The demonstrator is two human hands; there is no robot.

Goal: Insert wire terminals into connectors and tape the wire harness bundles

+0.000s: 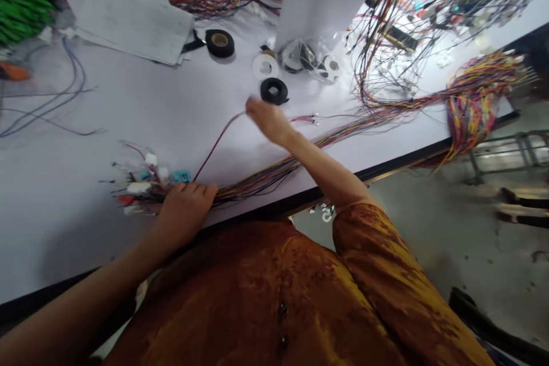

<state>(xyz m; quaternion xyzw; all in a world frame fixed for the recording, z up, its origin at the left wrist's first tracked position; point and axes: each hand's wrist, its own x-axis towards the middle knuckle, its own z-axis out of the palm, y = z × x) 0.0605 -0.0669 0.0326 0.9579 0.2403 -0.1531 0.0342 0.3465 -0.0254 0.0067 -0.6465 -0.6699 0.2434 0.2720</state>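
Note:
My left hand (186,209) is closed round a long bundle of coloured wires (261,174) near the table's front edge. White, blue and orange connectors (139,187) stick out to the left of that hand. A thin dark red wire (213,148) rises from the bundle beside my left fingers and runs up to my right hand (268,120). Its end is pinched in my right fingers, which are slightly blurred. The bundle stretches along the table edge to the far right.
Black tape rolls (220,43) and a bag of tape rolls (309,60) lie behind my right hand. Paper sheets (128,23) lie at the back left. Loose grey wires (55,97) are at the left. A hanging wire bunch (472,108) drapes over the right edge.

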